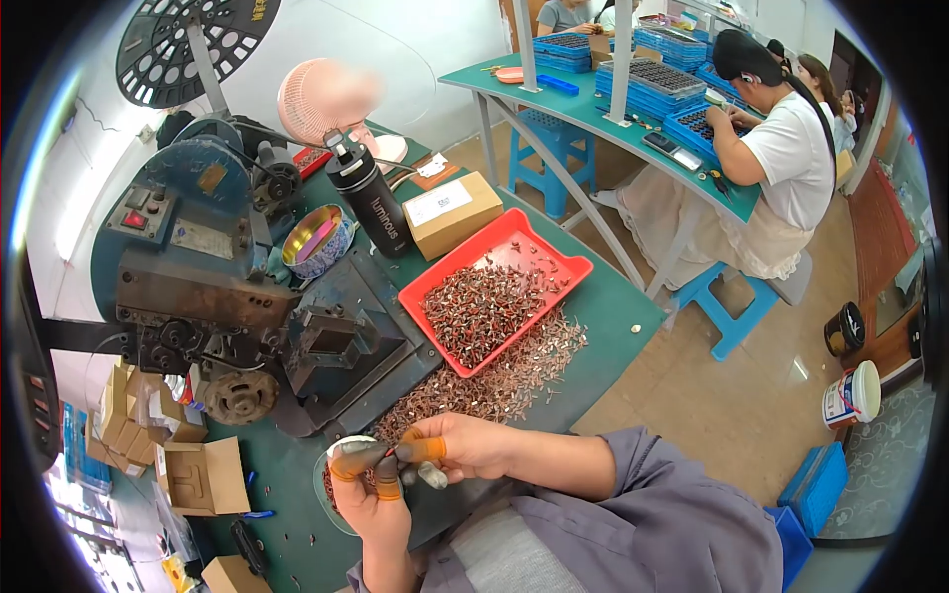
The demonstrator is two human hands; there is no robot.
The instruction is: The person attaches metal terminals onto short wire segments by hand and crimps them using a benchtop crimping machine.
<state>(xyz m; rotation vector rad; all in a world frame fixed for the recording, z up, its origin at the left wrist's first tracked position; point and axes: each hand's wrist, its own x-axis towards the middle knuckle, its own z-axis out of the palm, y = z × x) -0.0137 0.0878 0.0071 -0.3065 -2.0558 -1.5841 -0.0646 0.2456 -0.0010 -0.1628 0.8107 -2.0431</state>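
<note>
My left hand [374, 494] and my right hand [463, 445] meet at the table's near edge, fingertips pinched together. Orange and grey covers sit on several fingers of both hands. Whatever is between the fingertips is too small to name. Under my left hand is a round, pale-rimmed dish [331, 494] with small reddish-brown pieces, partly hidden. Just beyond my hands a heap of small brown pieces [474, 390] is spread on the green tabletop. A red tray [576, 267] behind it holds many more small brown and silvery pieces.
A dark machine [213, 287] fills the table's left side. Behind the tray stand a black bottle [368, 198], a cardboard box [455, 214], a patterned bowl [321, 247] and a pink fan [321, 104]. A co-worker [781, 148] sits at another green table with blue trays [657, 84].
</note>
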